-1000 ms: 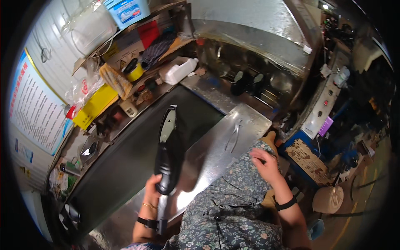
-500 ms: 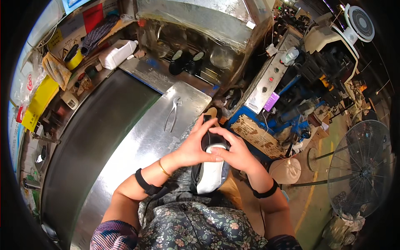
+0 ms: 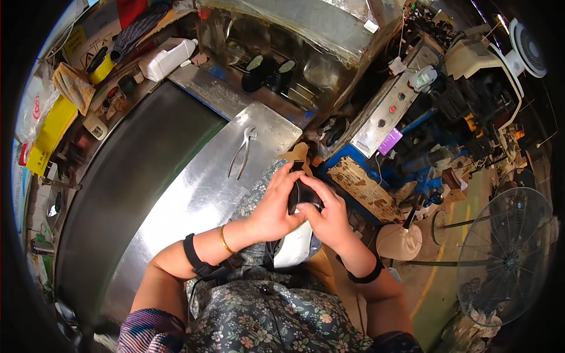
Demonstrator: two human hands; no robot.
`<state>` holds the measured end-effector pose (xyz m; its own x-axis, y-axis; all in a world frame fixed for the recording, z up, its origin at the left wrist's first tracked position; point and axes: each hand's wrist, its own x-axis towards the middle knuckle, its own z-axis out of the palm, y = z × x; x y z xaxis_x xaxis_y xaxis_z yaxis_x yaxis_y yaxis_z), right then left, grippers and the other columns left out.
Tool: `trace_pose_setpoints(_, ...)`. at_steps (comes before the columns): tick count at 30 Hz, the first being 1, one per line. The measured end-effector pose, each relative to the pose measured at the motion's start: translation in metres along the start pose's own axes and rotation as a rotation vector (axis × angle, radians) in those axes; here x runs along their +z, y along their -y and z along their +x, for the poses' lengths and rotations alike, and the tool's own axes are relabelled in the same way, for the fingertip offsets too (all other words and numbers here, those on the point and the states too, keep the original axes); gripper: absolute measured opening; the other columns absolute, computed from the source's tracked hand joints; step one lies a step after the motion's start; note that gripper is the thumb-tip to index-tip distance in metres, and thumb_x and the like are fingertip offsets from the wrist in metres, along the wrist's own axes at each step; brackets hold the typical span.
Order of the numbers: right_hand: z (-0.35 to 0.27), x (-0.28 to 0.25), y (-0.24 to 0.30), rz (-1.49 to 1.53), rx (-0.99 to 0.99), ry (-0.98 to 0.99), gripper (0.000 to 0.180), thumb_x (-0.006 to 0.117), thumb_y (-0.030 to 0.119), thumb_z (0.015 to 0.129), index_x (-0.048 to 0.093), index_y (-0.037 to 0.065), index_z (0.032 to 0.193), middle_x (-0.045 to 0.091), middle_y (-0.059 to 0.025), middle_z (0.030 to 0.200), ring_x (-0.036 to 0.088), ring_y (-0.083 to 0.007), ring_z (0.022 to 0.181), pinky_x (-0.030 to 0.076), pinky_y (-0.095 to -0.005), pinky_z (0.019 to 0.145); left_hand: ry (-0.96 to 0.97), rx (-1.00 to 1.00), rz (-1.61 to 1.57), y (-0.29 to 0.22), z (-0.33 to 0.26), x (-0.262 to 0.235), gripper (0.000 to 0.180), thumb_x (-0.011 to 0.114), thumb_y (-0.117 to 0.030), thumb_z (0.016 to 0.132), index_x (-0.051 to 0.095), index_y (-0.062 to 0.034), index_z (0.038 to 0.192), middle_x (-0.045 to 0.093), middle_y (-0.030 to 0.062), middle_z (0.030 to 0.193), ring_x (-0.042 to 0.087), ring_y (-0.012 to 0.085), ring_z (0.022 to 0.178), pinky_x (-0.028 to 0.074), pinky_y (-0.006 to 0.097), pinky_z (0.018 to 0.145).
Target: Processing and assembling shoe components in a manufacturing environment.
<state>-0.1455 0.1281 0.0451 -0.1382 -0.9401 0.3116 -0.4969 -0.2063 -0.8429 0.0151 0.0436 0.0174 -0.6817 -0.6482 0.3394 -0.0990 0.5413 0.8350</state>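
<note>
In front of my body is a black shoe upper with a pale, sole-shaped piece (image 3: 292, 246) along its upward-facing side. My left hand (image 3: 274, 207) closes round the left side of its dark, shiny far end. From the right, my right hand (image 3: 329, 216) grips the same end. Both thumbs press on it near the border of black and white, while the fingers meet over the far tip. My palms cover much of the shoe's middle. A pair of metal pincers (image 3: 242, 154) lies on the steel tabletop (image 3: 176, 197), beyond my left hand.
A dark conveyor belt (image 3: 132, 170) curves along the left. Two black shoes (image 3: 268, 75) stand at the mouth of a metal machine (image 3: 294, 32) ahead. To the right are a control panel (image 3: 385, 112), a beige container (image 3: 399, 241) and a large floor fan (image 3: 506, 256).
My thumbs have drawn in toward each other over the shoe, and my fingers sit closer together at its far end. The whole view has shifted slightly. The pincers still lie on the steel.
</note>
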Motion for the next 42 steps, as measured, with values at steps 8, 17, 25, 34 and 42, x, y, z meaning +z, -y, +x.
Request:
trace_pose_setpoints(8,-0.079,0.030,-0.028,0.443,0.414,-0.185,0.045,0.054,0.007,0.102,0.044,-0.003,0.144,0.051,-0.0086,0.137,0.048,-0.0172,0.125,0.037,-0.0324,0.107,0.005,0.025,0.073,0.004,0.029,-0.012,0.079,0.086,-0.020,0.074,0.050,-0.0084,0.143,0.030,0.0270,0.161,0.019,0.0473,0.152,0.024,0.050,0.123)
trace_pose_setpoints(17,-0.080,0.005,-0.042,1.166,0.772,-0.131,0.057,0.050,0.046,0.106,0.059,-0.005,0.130,0.068,-0.0150,0.122,0.065,-0.0212,0.114,0.050,-0.0348,0.101,0.109,-0.391,-0.570,0.002,0.018,-0.029,0.065,0.082,-0.007,0.085,0.049,-0.0048,0.141,0.062,0.0041,0.121,0.058,0.0133,0.112,0.047,0.029,0.099)
trace_pose_setpoints(25,-0.061,0.046,-0.016,-0.026,0.563,-0.031,0.054,0.036,0.041,0.109,0.053,-0.002,0.137,0.070,-0.0226,0.116,0.069,-0.0337,0.104,0.053,-0.0387,0.094,0.076,-0.303,-0.519,0.025,0.010,-0.020,0.064,0.079,-0.005,0.086,0.046,-0.0018,0.141,0.062,0.0063,0.120,0.058,0.0143,0.111,0.049,0.029,0.097)
trace_pose_setpoints(34,-0.052,0.030,-0.016,-0.476,0.467,0.029,0.048,0.053,0.022,0.103,0.047,-0.008,0.141,0.069,-0.0265,0.116,0.068,-0.0417,0.105,0.054,-0.0465,0.093,0.130,-0.261,-0.469,0.039,0.024,-0.010,0.071,0.084,-0.015,0.083,0.045,0.0040,0.140,0.055,0.0170,0.127,0.059,0.0219,0.113,0.050,0.034,0.097)
trace_pose_setpoints(42,-0.081,0.043,-0.022,0.425,0.408,-0.080,0.062,0.047,0.023,0.109,0.020,-0.002,0.159,0.044,-0.0193,0.152,0.042,-0.0258,0.141,0.032,-0.0346,0.116,-0.152,-0.453,-1.147,0.019,0.003,-0.013,0.059,0.046,-0.036,0.107,0.043,0.0022,0.151,0.051,0.0175,0.150,0.049,0.0259,0.137,0.033,0.038,0.119)
